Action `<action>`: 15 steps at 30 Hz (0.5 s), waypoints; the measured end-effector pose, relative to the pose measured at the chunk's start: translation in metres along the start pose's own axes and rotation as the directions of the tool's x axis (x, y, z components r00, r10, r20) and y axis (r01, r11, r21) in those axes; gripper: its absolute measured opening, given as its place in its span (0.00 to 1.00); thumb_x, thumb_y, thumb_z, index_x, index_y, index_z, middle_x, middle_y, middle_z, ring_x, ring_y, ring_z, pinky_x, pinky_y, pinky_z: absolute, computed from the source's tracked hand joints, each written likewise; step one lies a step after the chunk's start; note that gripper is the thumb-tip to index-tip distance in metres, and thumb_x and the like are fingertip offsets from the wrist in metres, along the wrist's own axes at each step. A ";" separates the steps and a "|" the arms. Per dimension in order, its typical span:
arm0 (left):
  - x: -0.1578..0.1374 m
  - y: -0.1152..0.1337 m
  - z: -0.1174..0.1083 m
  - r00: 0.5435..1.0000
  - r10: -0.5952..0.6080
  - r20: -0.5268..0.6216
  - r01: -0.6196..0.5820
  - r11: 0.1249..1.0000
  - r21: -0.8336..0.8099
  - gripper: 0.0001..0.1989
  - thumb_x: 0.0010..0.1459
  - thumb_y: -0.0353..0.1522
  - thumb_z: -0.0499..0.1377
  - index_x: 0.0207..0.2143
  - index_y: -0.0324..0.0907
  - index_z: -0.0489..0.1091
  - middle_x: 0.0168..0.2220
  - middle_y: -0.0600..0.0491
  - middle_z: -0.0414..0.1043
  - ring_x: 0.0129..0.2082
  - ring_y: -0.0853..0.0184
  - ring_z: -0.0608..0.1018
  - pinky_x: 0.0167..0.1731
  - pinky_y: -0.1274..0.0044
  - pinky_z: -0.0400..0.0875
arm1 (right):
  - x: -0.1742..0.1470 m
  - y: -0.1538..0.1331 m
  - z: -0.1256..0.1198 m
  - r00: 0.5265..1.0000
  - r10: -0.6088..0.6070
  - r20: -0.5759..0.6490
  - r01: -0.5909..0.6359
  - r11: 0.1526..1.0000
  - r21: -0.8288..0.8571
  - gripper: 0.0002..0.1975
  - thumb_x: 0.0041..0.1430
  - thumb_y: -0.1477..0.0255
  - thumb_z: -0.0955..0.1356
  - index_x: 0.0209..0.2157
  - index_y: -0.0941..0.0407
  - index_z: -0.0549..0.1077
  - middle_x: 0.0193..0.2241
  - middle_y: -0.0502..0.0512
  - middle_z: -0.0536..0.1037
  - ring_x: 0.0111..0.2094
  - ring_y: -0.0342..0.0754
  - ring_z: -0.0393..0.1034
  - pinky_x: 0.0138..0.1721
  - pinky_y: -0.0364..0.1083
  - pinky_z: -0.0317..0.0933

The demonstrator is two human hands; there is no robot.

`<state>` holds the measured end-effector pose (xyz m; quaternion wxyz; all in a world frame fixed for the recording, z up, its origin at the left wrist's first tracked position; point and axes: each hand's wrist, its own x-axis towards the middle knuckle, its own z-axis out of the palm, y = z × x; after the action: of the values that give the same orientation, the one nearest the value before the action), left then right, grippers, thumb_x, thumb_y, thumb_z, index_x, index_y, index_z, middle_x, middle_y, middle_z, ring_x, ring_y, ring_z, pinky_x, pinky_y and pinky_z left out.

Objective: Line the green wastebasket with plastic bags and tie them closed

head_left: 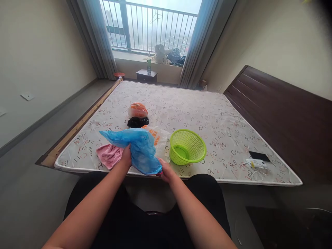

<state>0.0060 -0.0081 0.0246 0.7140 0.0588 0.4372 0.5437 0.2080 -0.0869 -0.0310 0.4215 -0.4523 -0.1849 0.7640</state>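
Observation:
A blue plastic bag [142,148] is stretched between my two hands above the mattress's near edge. My left hand [126,156] is closed on the bag's left side, near its gathered neck. At its lower right end my right hand [166,170] grips it, with a bit of red showing by the fingers. What the bag contains, if anything, cannot be made out. Beside my left hand lies a crumpled pink cloth [109,155]. Right of the bag stands a green plastic basket [188,147], and a white bag with orange print [162,140] lies partly behind the blue one.
On the mattress [215,117], an orange bundle in clear plastic [138,110] and a black bag [138,122] lie farther back. A black phone [259,156] and a white device with a cable [255,163] are at the right. A wooden headboard [277,93] rises there.

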 end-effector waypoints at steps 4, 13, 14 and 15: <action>0.003 0.003 -0.002 0.997 0.002 -0.074 -0.010 0.994 -0.105 0.18 0.65 0.39 0.55 0.49 0.38 0.75 0.40 0.45 0.83 0.46 0.54 0.83 0.51 0.62 0.78 | -0.008 -0.011 0.005 0.995 -0.099 0.022 0.096 0.990 0.100 0.26 0.47 0.68 0.77 0.49 0.52 0.72 0.36 0.52 0.81 0.30 0.46 0.75 0.32 0.46 0.73; 0.009 0.004 -0.004 0.998 0.024 -0.062 -0.018 0.995 0.097 0.17 0.66 0.39 0.49 0.44 0.40 0.73 0.37 0.45 0.81 0.44 0.57 0.83 0.50 0.60 0.78 | -0.020 -0.016 0.013 0.894 -0.407 0.185 0.437 0.883 -0.172 0.39 0.44 0.74 0.77 0.60 0.46 0.69 0.66 0.56 0.67 0.62 0.52 0.66 0.60 0.52 0.62; 0.009 0.002 -0.003 0.998 0.026 -0.062 -0.019 0.994 0.108 0.17 0.66 0.38 0.49 0.43 0.40 0.73 0.37 0.45 0.81 0.44 0.56 0.83 0.49 0.60 0.78 | -0.023 -0.016 0.014 0.890 -0.408 0.204 0.446 0.872 -0.201 0.40 0.45 0.72 0.77 0.61 0.46 0.68 0.65 0.56 0.67 0.62 0.53 0.66 0.61 0.53 0.61; 0.010 0.001 -0.003 0.997 0.037 -0.063 -0.029 0.992 0.125 0.16 0.66 0.38 0.49 0.43 0.40 0.74 0.36 0.45 0.81 0.44 0.56 0.83 0.49 0.60 0.78 | -0.025 -0.017 0.015 0.888 -0.403 0.221 0.450 0.862 -0.234 0.40 0.45 0.71 0.77 0.62 0.47 0.68 0.64 0.56 0.69 0.61 0.53 0.66 0.61 0.54 0.60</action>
<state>0.0037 -0.0010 0.0174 0.6853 0.0925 0.4922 0.5288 0.2096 -0.0957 0.0017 0.4957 -0.3904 -0.4203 0.6521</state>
